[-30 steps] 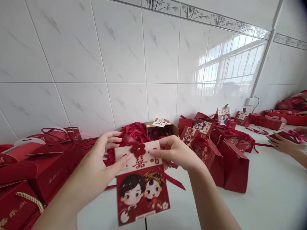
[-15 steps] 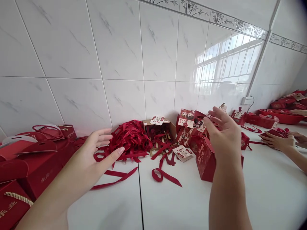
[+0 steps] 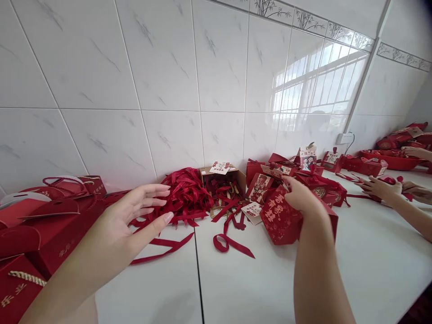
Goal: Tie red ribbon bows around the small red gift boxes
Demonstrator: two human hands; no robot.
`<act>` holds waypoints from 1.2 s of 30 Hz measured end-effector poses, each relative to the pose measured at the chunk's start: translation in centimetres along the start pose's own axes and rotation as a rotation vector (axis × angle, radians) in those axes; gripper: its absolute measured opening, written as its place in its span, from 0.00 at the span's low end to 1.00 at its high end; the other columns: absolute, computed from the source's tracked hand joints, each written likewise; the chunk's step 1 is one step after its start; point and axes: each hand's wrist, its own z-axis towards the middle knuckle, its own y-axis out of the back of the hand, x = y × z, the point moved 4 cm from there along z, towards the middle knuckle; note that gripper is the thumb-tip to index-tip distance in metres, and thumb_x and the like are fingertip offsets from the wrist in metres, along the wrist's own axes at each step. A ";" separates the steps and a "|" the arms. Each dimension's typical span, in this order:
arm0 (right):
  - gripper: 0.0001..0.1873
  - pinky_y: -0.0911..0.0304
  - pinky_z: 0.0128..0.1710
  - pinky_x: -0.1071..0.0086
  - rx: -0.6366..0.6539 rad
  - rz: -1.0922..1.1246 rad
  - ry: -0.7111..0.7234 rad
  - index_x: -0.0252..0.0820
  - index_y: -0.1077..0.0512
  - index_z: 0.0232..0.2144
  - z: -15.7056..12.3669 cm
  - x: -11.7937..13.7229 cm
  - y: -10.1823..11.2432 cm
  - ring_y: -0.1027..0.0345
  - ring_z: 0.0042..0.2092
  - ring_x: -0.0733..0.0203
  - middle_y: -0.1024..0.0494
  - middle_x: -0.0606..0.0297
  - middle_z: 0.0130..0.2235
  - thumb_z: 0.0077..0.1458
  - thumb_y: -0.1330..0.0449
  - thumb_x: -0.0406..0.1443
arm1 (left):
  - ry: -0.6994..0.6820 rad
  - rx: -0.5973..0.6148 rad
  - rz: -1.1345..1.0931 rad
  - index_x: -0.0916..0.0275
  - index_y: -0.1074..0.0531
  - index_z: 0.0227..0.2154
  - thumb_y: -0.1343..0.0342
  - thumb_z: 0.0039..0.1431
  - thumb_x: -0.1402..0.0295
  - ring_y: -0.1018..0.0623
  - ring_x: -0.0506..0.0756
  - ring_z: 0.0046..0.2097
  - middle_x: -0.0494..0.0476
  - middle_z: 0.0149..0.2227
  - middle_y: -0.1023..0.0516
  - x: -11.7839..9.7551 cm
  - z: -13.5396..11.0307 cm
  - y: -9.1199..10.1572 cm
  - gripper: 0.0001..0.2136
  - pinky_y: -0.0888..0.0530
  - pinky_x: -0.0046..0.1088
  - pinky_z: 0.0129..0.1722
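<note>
My right hand (image 3: 302,200) grips the top of a red gift box (image 3: 281,220) with gold characters, tilted above the white counter. My left hand (image 3: 131,220) hovers open with fingers spread, holding nothing, just in front of a heap of red ribbons (image 3: 184,193). A loose red ribbon (image 3: 229,240) lies on the counter between my hands. Behind it stands a small open cardboard carton (image 3: 224,182) with ribbons and a printed card on top.
Red boxes with rope handles (image 3: 43,229) crowd the left. More red gift boxes (image 3: 317,180) stand behind my right hand along the tiled wall. Another person's hands (image 3: 388,191) work at the right, near a red tray (image 3: 394,159).
A second ago both hands held a card-fronted red box with a flower clasp. That box has left my hands; my right hand reached right and closed on another red box. The left opened.
</note>
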 end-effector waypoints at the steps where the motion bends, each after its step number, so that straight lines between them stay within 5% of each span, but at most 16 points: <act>1: 0.42 0.35 0.22 0.68 0.005 0.021 0.052 0.44 0.48 0.65 -1.3 0.7 0.7 0.25 0.29 0.56 0.28 0.46 0.54 0.46 0.46 0.25 | -0.030 0.002 -0.027 0.52 0.33 0.47 0.39 0.47 0.51 0.29 0.59 0.54 0.52 0.51 0.27 -0.2 -0.1 -0.1 0.24 0.32 0.43 0.57; 5: 0.39 0.29 0.28 0.72 0.071 0.269 0.571 0.54 0.52 0.65 -8.0 5.0 2.7 0.24 0.40 0.56 0.28 0.56 0.55 0.54 0.47 0.29 | -0.154 0.005 -0.114 0.50 0.32 0.47 0.39 0.52 0.56 0.29 0.58 0.55 0.51 0.52 0.28 -1.3 -1.0 -1.0 0.20 0.30 0.37 0.56; 11: 0.37 0.30 0.48 0.66 0.497 0.450 1.055 0.55 0.53 0.65 -15.4 10.5 -0.6 0.30 0.52 0.59 0.26 0.61 0.53 0.57 0.48 0.26 | -0.219 0.244 -0.069 0.50 0.34 0.53 0.40 0.55 0.57 0.28 0.56 0.54 0.51 0.53 0.28 -3.3 -2.3 -4.0 0.22 0.29 0.31 0.52; 14: 0.33 0.28 0.45 0.69 0.550 0.562 1.040 0.54 0.43 0.61 -16.2 11.7 -1.4 0.28 0.49 0.61 0.24 0.63 0.49 0.56 0.46 0.26 | -0.183 0.381 -0.146 0.54 0.27 0.45 0.46 0.61 0.59 0.23 0.53 0.41 0.51 0.40 0.22 -3.8 -2.5 -4.6 0.12 0.25 0.25 0.40; 16: 0.28 0.28 0.44 0.69 0.519 0.646 0.992 0.52 0.38 0.57 -15.9 11.9 -1.4 0.28 0.49 0.60 0.24 0.62 0.48 0.55 0.42 0.29 | -0.153 0.358 -0.251 0.56 0.25 0.42 0.48 0.62 0.61 0.23 0.52 0.38 0.52 0.37 0.21 -4.0 -2.5 -4.2 0.11 0.26 0.24 0.35; 21: 0.18 0.28 0.41 0.69 0.412 0.778 0.848 0.50 0.32 0.51 -14.0 12.1 -1.5 0.28 0.46 0.59 0.24 0.61 0.45 0.58 0.41 0.41 | -0.134 0.054 -0.445 0.61 0.24 0.38 0.43 0.57 0.63 0.23 0.53 0.32 0.54 0.30 0.23 -3.9 -2.3 -2.4 0.09 0.27 0.23 0.29; 27: 0.14 0.32 0.28 0.75 0.573 1.037 0.592 0.43 0.29 0.38 -13.7 13.6 -4.6 0.28 0.32 0.64 0.23 0.64 0.33 0.55 0.40 0.46 | -0.127 -0.203 -0.592 0.61 0.28 0.36 0.42 0.54 0.64 0.24 0.53 0.31 0.52 0.30 0.23 -4.0 -2.3 -2.4 0.08 0.27 0.25 0.29; 33: 0.13 0.33 0.26 0.74 0.445 1.167 0.563 0.43 0.34 0.30 -14.2 14.1 -6.1 0.32 0.28 0.65 0.27 0.68 0.28 0.55 0.40 0.46 | -0.070 -0.062 -0.871 0.60 0.31 0.39 0.55 0.52 0.65 0.21 0.58 0.32 0.56 0.35 0.21 -3.7 -2.0 -3.4 0.14 0.25 0.32 0.28; 36: 0.11 0.35 0.26 0.74 0.394 1.120 0.630 0.44 0.33 0.31 -14.3 13.9 -5.9 0.33 0.28 0.66 0.28 0.68 0.29 0.57 0.41 0.45 | -0.037 -0.039 -0.865 0.60 0.30 0.38 0.48 0.53 0.62 0.21 0.56 0.30 0.54 0.30 0.22 -3.2 -1.6 -3.7 0.11 0.25 0.31 0.27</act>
